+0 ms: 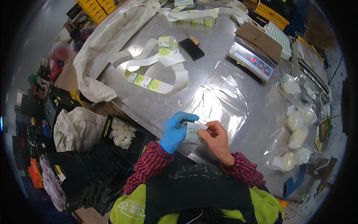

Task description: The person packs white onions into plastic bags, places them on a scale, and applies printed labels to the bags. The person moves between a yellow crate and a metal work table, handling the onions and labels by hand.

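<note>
My left hand (173, 133), in a blue glove, grips a small clear plastic bag or film with green print (191, 133) near the table's front edge. On the bag's right side, my bare right hand (219, 140) pinches it between thumb and fingers. Whether its mouth is open cannot be made out. Just beyond both hands, a stack of clear plastic bags (215, 103) lies flat and shiny on the stainless steel table (156, 107). A small pale scrap (179, 103) rests to the left of that stack.
A strip of labels (145, 82) curls by a phone (191, 49) and a wooden-handled tool (193, 40). Farther right stands a lit digital scale (251, 60). Bagged white vegetables (297, 138) lie at right. Left of the table, a black crate (121, 131) holds round white vegetables; a person (78, 36) is beyond.
</note>
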